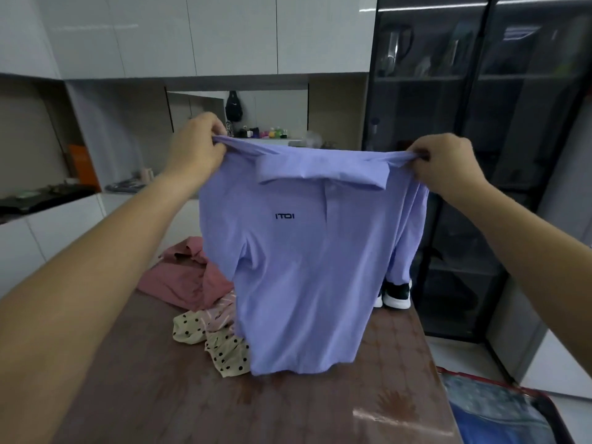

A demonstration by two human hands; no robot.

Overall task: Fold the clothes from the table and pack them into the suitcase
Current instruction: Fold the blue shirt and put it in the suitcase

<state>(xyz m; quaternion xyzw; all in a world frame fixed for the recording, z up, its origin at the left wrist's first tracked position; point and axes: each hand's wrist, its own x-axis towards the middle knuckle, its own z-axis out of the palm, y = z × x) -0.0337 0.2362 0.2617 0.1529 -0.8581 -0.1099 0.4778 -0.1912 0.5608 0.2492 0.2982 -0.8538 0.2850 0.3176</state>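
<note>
- An open suitcase (pixel 499 411) is seen nearest, low at the right, just beside the table (pixel 144 405); bluish fabric is already lying in it.
- On the glossy brown table top a cream dotted garment (pixel 221 346) is left crumpled; just behind it, a pink garment (pixel 179 280) is heaped unfolded.
- Above the table a lavender polo shirt (pixel 298 267) is held up by its shoulders, collar uppermost and front towards the camera; its hem hangs at or just above the table top, and which of the two cannot be told.
- One shoulder is pinched in the curled fingers of the left hand (pixel 198 149); the other is pinched likewise by the right hand (pixel 448 165); the cloth between them is drawn nearly taut.
- The shirt is judged light, soft and limp; no shape will be kept unless it is laid flat; the knit looks grippy rather than slippery, so a light pinch should be enough.
- Hold is best taken at the shoulder seams, as now, for lowering it flat; sleeve and side seam are better taken for the lengthwise folds; the collar is best left lying flat.
- Farther off, a black and white shoe (pixel 395 294) is seen near the table's far end; a dark glass-fronted cabinet (pixel 480 123) stands behind it.
</note>
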